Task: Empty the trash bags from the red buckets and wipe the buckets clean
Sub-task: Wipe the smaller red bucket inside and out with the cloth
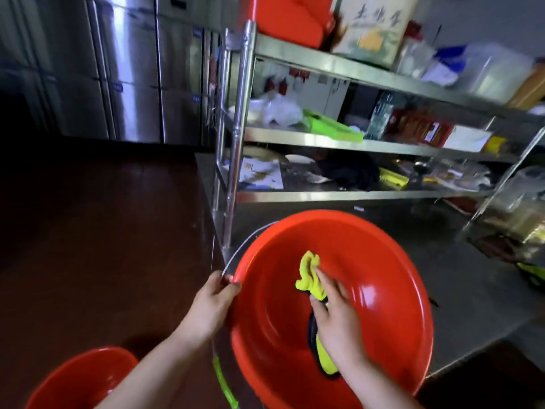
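Red bucket (383, 261), the largest thing in front of the person, sits tipped at the near edge of a steel bench (472, 290), its mouth turned toward the camera so the whole glossy inside shows. Its plastic is bright orange-red with light glinting off the inner wall, and no bag lines it. A thin metal handle (247, 243) arcs off its left rim.

Behind it, on the same bench, stands a steel rack (295, 140) of 3 shelves crowded with boxes, bags, a green tray and another red container on top; most of these are blurred. Tall steel cabinets (132, 69) fill the far left, above a dark brown floor (88, 231).

A 2nd red bucket (82, 379) stands lower down at the bottom left, well apart from the first, only its rim and part of its inside in view.

The left hand (212, 305) grips the tipped bucket at its left rim, fingers curled around the edge where the handle meets it. The right hand (336, 320) reaches inside the bucket and presses a yellow cloth (309, 276) with darker patches against the inner wall, fingers spread flat over it and thumb closed on its lower part.
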`<state>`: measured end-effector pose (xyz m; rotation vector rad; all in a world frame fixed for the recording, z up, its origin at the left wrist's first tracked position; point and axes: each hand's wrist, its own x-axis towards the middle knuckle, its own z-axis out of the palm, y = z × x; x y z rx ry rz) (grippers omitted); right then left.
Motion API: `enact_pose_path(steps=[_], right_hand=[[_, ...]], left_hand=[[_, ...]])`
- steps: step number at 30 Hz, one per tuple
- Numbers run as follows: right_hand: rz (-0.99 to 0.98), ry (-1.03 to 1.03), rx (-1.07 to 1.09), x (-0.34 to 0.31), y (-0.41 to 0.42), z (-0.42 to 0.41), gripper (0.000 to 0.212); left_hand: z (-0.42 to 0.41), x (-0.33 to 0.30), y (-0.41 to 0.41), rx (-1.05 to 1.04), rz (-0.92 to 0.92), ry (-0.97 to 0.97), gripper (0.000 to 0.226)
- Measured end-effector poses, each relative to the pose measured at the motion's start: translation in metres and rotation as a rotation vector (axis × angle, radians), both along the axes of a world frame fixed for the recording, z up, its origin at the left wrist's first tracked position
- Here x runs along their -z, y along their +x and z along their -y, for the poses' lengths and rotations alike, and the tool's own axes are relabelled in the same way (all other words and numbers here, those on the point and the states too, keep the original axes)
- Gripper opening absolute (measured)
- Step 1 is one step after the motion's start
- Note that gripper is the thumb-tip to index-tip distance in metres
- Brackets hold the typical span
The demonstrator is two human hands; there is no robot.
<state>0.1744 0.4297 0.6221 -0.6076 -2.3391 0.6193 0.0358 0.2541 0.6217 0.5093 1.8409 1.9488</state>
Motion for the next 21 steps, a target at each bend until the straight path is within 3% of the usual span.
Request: enact_pose_path(steps=[4, 7, 10, 14, 18, 21], right_hand=[[-0.333, 0.029, 0.022, -0.055, -0.014, 0.009, 0.063], [-0.346, 0.155, 0.045, -0.080, -0.045, 0.011, 0.062], [-0.033, 0.358, 0.080, -0.084, -0.079, 0.014, 0.060], [0.401, 0.464, -0.050, -0.063, -0.097, 0.006, 0.082], [0.532, 0.570, -0.171, -0.059, -0.097, -0.011, 0.097], [0.557, 0.697, -0.206, -0.059, -0.105, -0.025, 0.096]], left_hand=[[-0.005, -0.016, -0.006, -0.015, -0.079, -0.072, 0.024], [-0.008, -0.027, -0.007, 0.016, -0.123, -0.132, 0.022], [-0.017, -0.036, -0.008, 0.050, -0.164, -0.186, 0.009], [-0.024, -0.040, -0.016, 0.073, -0.039, -0.248, 0.027], [-0.021, -0.036, -0.028, 0.102, 0.042, -0.311, 0.044], [-0.031, -0.036, -0.029, 0.096, 0.028, -0.346, 0.037]])
